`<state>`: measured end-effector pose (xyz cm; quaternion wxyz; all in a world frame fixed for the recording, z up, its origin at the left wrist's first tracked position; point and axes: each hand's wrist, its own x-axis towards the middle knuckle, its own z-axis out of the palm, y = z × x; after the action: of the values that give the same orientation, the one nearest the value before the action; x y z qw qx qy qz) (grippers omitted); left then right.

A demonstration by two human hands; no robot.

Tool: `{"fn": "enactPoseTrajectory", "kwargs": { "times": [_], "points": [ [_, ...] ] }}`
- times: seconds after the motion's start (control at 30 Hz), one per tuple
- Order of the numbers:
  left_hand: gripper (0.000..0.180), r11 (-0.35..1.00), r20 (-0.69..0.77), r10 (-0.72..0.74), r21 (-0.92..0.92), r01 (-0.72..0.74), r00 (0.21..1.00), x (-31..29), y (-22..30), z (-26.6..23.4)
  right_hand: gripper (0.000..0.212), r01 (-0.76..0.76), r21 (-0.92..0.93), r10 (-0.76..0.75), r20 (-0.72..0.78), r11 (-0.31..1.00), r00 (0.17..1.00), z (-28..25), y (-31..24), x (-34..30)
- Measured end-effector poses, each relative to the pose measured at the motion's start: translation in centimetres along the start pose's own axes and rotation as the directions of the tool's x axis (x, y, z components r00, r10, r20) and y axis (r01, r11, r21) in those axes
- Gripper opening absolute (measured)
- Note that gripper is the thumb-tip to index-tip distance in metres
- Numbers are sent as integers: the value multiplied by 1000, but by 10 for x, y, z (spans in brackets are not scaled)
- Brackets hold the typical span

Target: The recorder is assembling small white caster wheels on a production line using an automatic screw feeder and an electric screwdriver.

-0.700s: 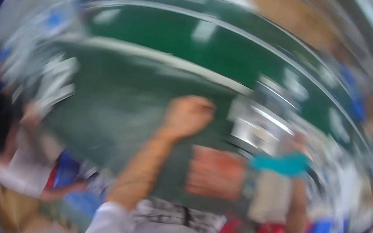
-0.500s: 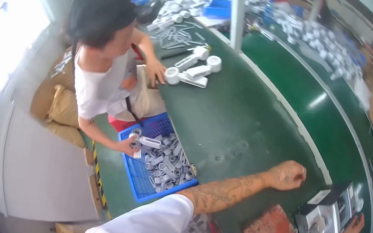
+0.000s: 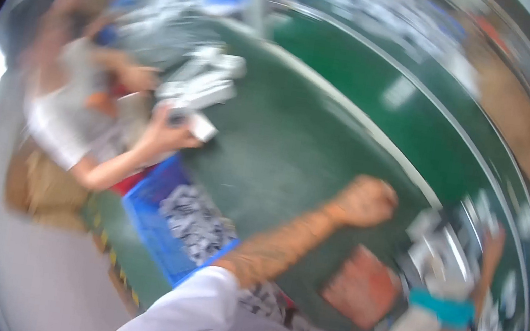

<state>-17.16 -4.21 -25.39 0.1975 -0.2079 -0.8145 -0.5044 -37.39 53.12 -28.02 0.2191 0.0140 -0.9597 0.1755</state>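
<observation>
My left hand (image 3: 367, 202) is curled into a fist over the green table (image 3: 268, 145), its tattooed forearm reaching across from a white sleeve. Whatever its fingers may hold is hidden. At the right, my right hand (image 3: 494, 240) is beside a grey-and-silver metal fixture (image 3: 443, 255); motion smears its fingers. A teal thing (image 3: 440, 308) with a dark cord lies across my right forearm. Between the fixture and my left arm sits a reddish, worn square slab (image 3: 363, 286).
Across the table's left side, a co-worker's hand (image 3: 165, 131) holds a white part (image 3: 202, 127) near a pile of white handled parts (image 3: 202, 82). Below stands a blue basket (image 3: 154, 228) of small grey-white parts. A green conveyor belt (image 3: 352, 76) runs behind a pale rail.
The whole view has swung and blurred. The co-worker's hand has gone from the basket up to the table with a white part. My left hand remains curled.
</observation>
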Motion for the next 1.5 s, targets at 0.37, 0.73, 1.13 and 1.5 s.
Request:
{"fn": "enactPoseTrajectory", "kwargs": {
  "times": [0.37, 0.73, 1.13, 1.5],
  "points": [
    [14, 959, 178, -265, -50, 277, 948, 0, -9, -14, 81, -301, 20, 292, -313, 953, 904, -267, -68, -112],
    [14, 974, 152, -209, -53, 219, 966, -15, -7, -17, 90, -806, 212, 818, -321, 553, 477, -362, 51, -302],
    [14, 978, 157, -186, -68, 198, 970, -15, -11, -14, 98, -806, -246, 703, -396, 538, 590, -344, 57, -338],
    [14, 973, 166, -198, -85, 214, 966, -14, -2, -14, 53, -719, -295, 603, -399, 629, 691, -331, 63, -341]
  ]
}}
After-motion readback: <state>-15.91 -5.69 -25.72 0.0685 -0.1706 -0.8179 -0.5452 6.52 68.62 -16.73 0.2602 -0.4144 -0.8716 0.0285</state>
